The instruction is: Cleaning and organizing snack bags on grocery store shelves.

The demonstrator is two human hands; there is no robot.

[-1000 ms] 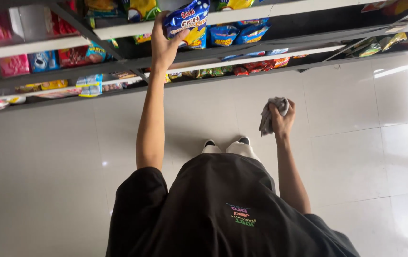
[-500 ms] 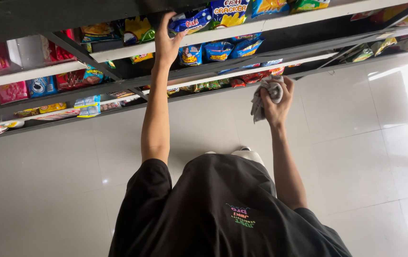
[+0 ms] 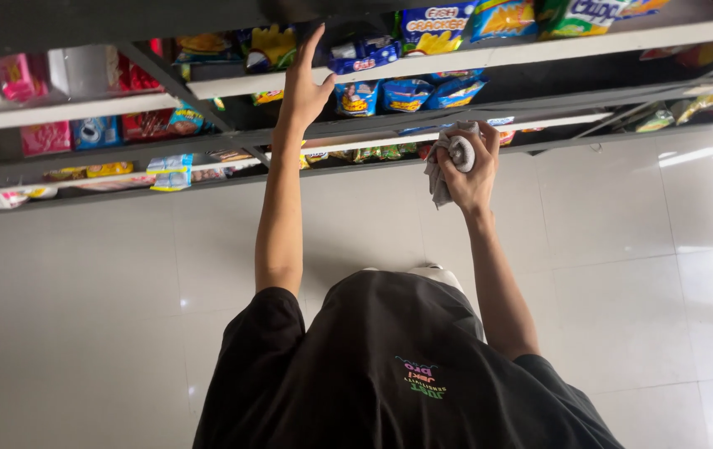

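left fingers: spread open, tips up on the top shelf edge [image 3: 456, 60], touching a small blue snack bag [image 3: 362, 56]
left hand [image 3: 302, 87]: flat against that shelf edge, nothing gripped
right fingers: curled tight round a balled-up grey cloth [image 3: 449, 162]
right hand [image 3: 466, 170]: well below the top shelf edge, in front of the lower shelves
packets: blue cracker bag [image 3: 429, 18] and a yellow one just right of the small bag; more blue bags [image 3: 406, 93] under the edge
further left of the edge: pink boxes [image 3: 19, 76] and red packs
below everything: glossy white tiled floor [image 3: 622, 249], black t-shirt [image 3: 389, 374]
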